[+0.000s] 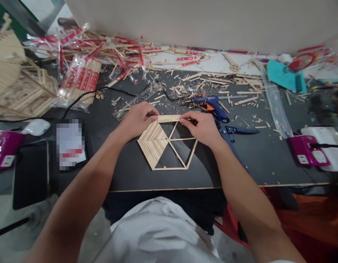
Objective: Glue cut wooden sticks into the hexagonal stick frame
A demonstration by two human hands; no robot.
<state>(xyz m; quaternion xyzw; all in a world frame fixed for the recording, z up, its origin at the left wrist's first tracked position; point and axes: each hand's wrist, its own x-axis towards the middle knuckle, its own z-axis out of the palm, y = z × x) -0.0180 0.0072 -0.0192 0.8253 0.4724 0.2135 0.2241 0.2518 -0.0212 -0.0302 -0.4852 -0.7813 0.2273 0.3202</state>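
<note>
A hexagonal frame of thin wooden sticks [169, 168] lies flat on the dark table in front of me. Two of its left wedges are filled with sticks [152, 144] laid side by side, and a few more sticks [169, 118] run along its far edge. My left hand [138, 118] pinches the left end of those far-edge sticks. At their right end, my right hand [200, 126] pinches with thumb and forefinger. A blue hot glue gun [212, 104] with an orange trigger lies just beyond my right hand, and blue-handled cutters [234, 130] lie beside it.
Stick offcuts [209, 82] litter the back of the table. Packs of chopsticks [81, 78] and torn wrappers lie at the back left, near a stick-built model [23, 84]. A phone [31, 175] and purple power strip [6, 149] sit left; another purple power strip [308, 149] sits right.
</note>
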